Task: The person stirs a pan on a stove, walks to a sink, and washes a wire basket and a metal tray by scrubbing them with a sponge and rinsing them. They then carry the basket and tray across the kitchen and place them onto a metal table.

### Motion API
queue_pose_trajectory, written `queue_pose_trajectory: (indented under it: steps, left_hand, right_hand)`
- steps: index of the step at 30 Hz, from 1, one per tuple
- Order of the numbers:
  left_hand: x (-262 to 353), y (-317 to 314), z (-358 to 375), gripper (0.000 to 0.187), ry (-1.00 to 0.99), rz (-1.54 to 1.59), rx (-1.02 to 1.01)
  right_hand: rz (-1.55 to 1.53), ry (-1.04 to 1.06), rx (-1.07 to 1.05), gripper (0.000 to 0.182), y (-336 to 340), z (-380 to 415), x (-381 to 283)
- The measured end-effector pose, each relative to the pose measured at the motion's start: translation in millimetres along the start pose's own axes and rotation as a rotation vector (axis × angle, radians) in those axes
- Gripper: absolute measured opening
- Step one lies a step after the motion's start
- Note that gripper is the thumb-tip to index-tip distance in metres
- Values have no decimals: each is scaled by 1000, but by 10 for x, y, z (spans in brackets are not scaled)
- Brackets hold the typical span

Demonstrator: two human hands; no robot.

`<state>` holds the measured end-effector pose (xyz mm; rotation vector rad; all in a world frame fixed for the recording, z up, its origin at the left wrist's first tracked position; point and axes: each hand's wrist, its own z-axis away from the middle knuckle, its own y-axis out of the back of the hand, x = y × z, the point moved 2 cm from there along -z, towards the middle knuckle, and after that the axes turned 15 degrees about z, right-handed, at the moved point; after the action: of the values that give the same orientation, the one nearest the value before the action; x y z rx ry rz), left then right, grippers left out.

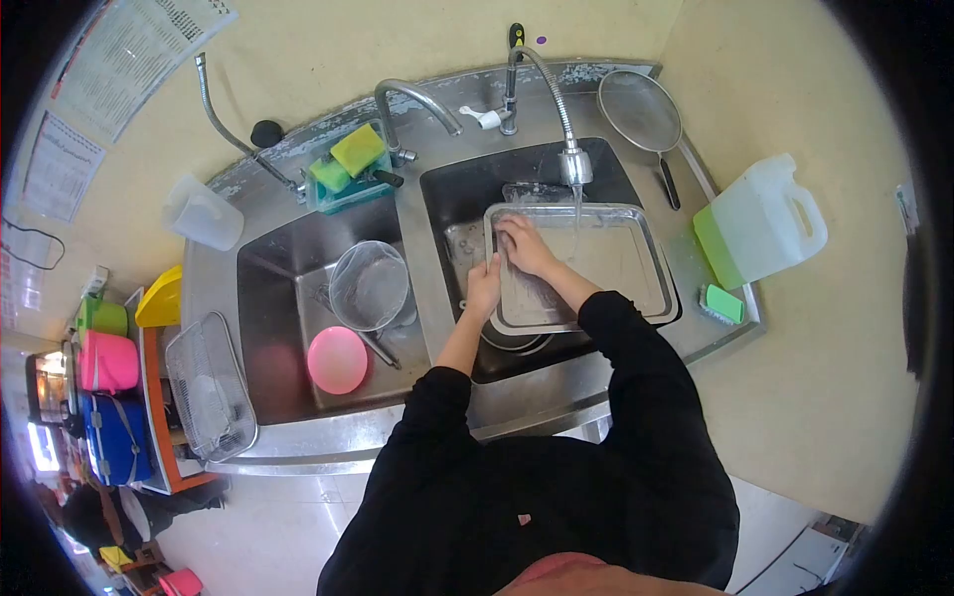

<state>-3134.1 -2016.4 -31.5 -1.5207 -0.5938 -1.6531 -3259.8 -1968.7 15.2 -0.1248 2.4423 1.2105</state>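
A rectangular metal tray [618,288] lies tilted over the right sink basin, with water running into it from the tap [575,167]. My left hand [484,286] is closed around the tray's left rim. Inside the tray's upper left corner, my right hand [528,246] presses with curled fingers; whatever may be under them is hidden. Part of another round metal item [517,344] shows beneath the tray.
The left basin holds a clear round container [369,286] and a pink bowl [337,360]. Sponges [358,149] sit in a tub behind it. On the right are a strainer [640,111], a jug of green liquid [760,223] and a green brush [721,305]. A wire basket [211,387] stands left.
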Motion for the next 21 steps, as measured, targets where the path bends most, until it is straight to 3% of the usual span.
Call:
queue_pose_trajectory:
  steps: [5,6,9,10,13,14,16,17,21]
  left_hand:
    - [103,118,63,27,57,-102,-67]
    - [118,79,114,25,47,-143,-75]
    - [132,53,57,23,22,-217,-146]
    - [111,48,38,24,19,-229,-173]
    - [143,84,35,20,-54,-222,-155]
    - [180,123,58,19,8,-148,-165]
    - [407,106,120,16,123,12,-194]
    - [456,92,117,17,87,-19,-200]
    - [489,49,151,26,-11,-8,-187]
  right_hand:
    - [-203,141,-440,16,359,244,-265]
    - [-122,98,-375,15,262,237,-77]
    - [-443,-356,-76,12,60,-10,101]
    - [-573,-376,-81,12,12,-76,24]
    - [-285,-290,-260,10,89,-50,-218]
    - [-476,-408,-386,8,57,60,-292]
    - [-518,-350,-376,8,58,51,-357]
    - [-536,-330,-368,8,70,61,-367]
    - [-492,-343,-27,6,-57,-288,-200]
